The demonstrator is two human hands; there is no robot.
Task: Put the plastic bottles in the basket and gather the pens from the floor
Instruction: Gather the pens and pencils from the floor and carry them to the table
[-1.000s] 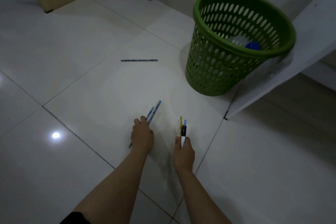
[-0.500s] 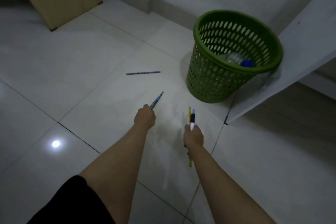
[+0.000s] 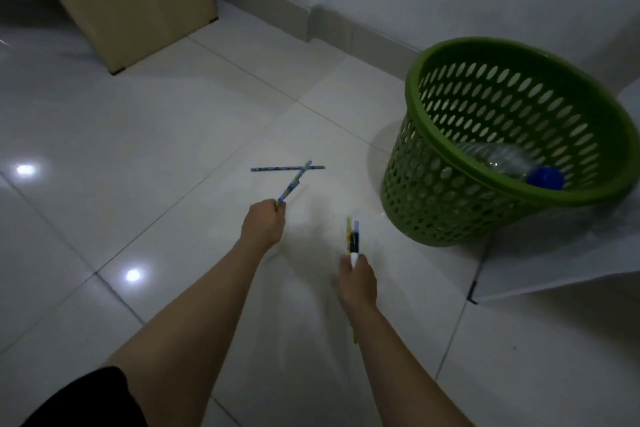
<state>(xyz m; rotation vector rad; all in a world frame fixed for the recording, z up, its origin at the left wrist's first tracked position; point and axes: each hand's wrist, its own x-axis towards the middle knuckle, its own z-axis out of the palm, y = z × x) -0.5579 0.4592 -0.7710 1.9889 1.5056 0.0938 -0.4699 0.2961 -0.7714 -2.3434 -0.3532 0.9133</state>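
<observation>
My left hand [image 3: 264, 224] is closed around blue patterned pens [image 3: 292, 185] that stick out forward. Their tips overlap a single blue pen [image 3: 273, 169] lying flat on the white tile floor just ahead. My right hand [image 3: 356, 279] grips a bunch of pens [image 3: 353, 236], yellow, blue and a black-and-white marker, pointing up; a yellow end pokes out below the wrist. To the right stands a green perforated basket [image 3: 433, 204]. Inside it lies a clear plastic bottle [image 3: 498, 159] with a blue cap.
A light wooden door or cabinet panel [image 3: 131, 0] stands at the back left. A white wall and skirting run along the back. A white board [image 3: 554, 263] slopes down at the right beside the basket. Shiny tiles spread left and front.
My left hand lifted the blue pens off the floor and moved forward toward the lone pen. My right hand rose with its bunch. The view shifted closer to the basket.
</observation>
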